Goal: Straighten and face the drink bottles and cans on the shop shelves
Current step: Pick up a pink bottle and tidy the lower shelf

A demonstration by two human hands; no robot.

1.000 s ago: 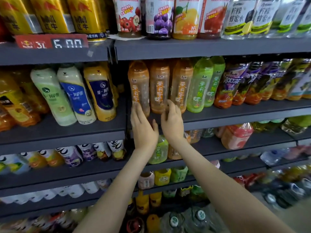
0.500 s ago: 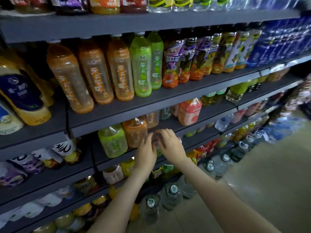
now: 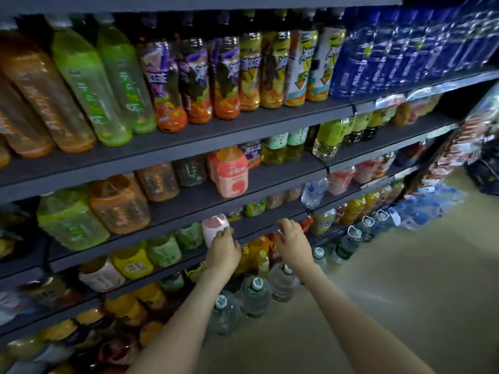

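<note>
head view shows our left grip (image 3: 222,249) curled round the pink bottle (image 3: 214,227) just ahead of it on the shelf (image 3: 253,225), our right grip (image 3: 293,244) curled at the shelf lip alongside, on what we cannot tell, so we judge the facing about midway, with the lower rows left.

Motion blur smears the label print on every row, and the blue bottles (image 3: 405,49) at upper right merge into streaks, so no text is legible. The left picture edge cuts off the orange bottles (image 3: 16,109), and the bottom edge cuts off both forearms. The fingers (image 3: 225,234) of the left hand (image 3: 224,252) curl over the lower front of the pink bottle (image 3: 214,225) and hide it; the right hand (image 3: 294,245) covers part of the shelf edge (image 3: 253,229), and whether it holds anything cannot be determined.
</note>
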